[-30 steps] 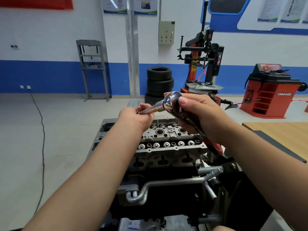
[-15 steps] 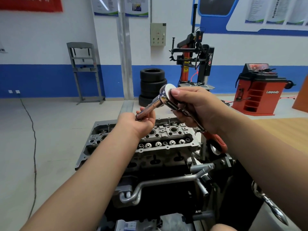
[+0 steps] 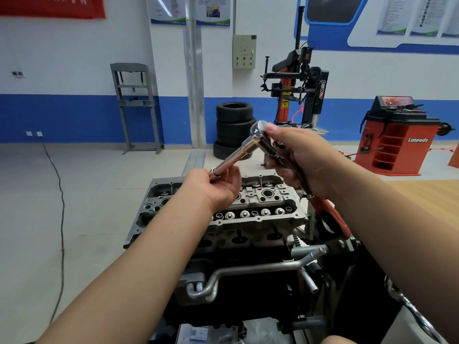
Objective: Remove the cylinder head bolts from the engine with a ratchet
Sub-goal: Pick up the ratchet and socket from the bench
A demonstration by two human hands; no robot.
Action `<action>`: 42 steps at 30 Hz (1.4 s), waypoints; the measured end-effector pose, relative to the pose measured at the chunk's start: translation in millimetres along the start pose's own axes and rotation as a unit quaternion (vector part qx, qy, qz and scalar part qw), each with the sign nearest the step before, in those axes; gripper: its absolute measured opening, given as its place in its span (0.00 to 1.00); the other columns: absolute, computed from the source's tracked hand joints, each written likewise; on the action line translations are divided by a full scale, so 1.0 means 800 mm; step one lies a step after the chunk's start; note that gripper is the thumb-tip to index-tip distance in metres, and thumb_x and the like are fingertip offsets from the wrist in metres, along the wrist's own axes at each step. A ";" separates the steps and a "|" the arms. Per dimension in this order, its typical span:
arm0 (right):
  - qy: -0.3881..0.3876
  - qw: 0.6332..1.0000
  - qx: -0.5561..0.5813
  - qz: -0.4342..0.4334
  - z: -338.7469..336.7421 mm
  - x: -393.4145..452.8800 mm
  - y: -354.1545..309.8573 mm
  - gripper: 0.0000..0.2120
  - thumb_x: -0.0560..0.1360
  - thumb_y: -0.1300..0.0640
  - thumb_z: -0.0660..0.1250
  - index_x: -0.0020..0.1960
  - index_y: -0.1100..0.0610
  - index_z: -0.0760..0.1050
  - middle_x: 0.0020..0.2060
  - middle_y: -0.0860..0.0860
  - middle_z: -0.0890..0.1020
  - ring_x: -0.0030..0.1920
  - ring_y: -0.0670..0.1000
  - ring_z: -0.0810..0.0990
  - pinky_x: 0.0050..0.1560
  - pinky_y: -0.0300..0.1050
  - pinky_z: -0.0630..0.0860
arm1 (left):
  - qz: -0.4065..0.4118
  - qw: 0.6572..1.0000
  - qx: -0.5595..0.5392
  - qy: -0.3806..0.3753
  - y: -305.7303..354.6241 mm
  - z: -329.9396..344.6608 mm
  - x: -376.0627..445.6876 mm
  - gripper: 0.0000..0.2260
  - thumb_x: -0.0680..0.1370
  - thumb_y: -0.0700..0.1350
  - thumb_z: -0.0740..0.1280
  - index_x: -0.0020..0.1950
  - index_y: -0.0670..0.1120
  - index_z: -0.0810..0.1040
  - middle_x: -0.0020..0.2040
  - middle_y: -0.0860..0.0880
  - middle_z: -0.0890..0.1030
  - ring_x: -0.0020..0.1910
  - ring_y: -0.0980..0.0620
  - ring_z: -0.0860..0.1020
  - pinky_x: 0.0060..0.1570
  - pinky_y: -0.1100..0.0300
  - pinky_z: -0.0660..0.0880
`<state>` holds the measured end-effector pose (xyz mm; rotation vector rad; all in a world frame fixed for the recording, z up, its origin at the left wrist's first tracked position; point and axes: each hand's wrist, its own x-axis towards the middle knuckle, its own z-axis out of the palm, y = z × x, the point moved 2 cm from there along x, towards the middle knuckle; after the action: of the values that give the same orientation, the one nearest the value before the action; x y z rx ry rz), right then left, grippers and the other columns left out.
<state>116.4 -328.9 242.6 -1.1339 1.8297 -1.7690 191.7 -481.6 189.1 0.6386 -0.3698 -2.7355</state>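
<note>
A chrome ratchet (image 3: 260,131) with a long extension bar (image 3: 236,157) is held in the air above the engine's cylinder head (image 3: 258,207). My right hand (image 3: 298,160) grips the ratchet's handle, thumb lying by the round head. My left hand (image 3: 218,184) holds the lower end of the extension bar between loosely curled fingers. The bar's tip is hidden inside that hand. The grey cylinder head shows spark plug wells and a row of round valve caps. No bolt is plainly visible.
The engine stands on a stand with a bent metal pipe (image 3: 248,269) in front. A wooden bench (image 3: 432,194) lies to the right and another chrome tool (image 3: 409,311) at the lower right. Stacked tyres (image 3: 233,127), a tyre changer (image 3: 298,90) and a red balancer (image 3: 397,137) stand behind.
Both hands have risen slightly with the ratchet. My left hand has loosened, with its fingers more open around the extension bar. The view shifted left.
</note>
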 end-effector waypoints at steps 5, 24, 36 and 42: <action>0.036 0.998 -0.013 -0.059 -0.005 0.004 0.006 0.19 0.68 0.44 0.77 0.45 0.59 0.79 0.29 0.49 0.73 0.22 0.48 0.63 0.23 0.38 0.57 | 0.022 0.999 0.024 -0.015 0.000 0.001 -0.005 0.21 0.89 0.48 0.52 0.53 0.33 0.76 0.33 0.36 0.82 0.23 0.44 0.81 0.20 0.61 0.77; 0.277 0.944 -0.068 -0.163 -0.015 -0.078 0.019 0.07 0.74 0.47 0.73 0.48 0.49 0.81 0.37 0.47 0.80 0.35 0.45 0.76 0.37 0.39 0.74 | 0.013 0.999 -0.008 -0.038 -0.017 0.000 -0.024 0.14 0.88 0.44 0.54 0.53 0.34 0.71 0.42 0.26 0.83 0.24 0.42 0.83 0.15 0.70 0.64; 0.020 0.999 -0.010 -0.033 -0.003 -0.058 0.011 0.18 0.75 0.35 0.61 0.42 0.48 0.79 0.29 0.54 0.78 0.21 0.49 0.69 0.21 0.38 0.65 | 0.003 0.999 0.035 -0.013 -0.030 -0.004 -0.020 0.13 0.86 0.43 0.54 0.50 0.37 0.72 0.35 0.32 0.83 0.22 0.46 0.81 0.15 0.70 0.63; -0.045 0.985 0.163 -0.034 0.009 -0.064 0.021 0.07 0.75 0.47 0.65 0.45 0.49 0.78 0.30 0.57 0.76 0.19 0.47 0.64 0.23 0.34 0.58 | 0.015 0.995 -0.097 -0.002 -0.037 0.027 -0.021 0.18 0.88 0.49 0.54 0.51 0.37 0.74 0.33 0.44 0.82 0.23 0.47 0.80 0.22 0.58 0.76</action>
<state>148.4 -297.4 211.5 -1.1343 1.3996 -1.9323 188.9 -444.4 204.7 0.5716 -0.1112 -2.6995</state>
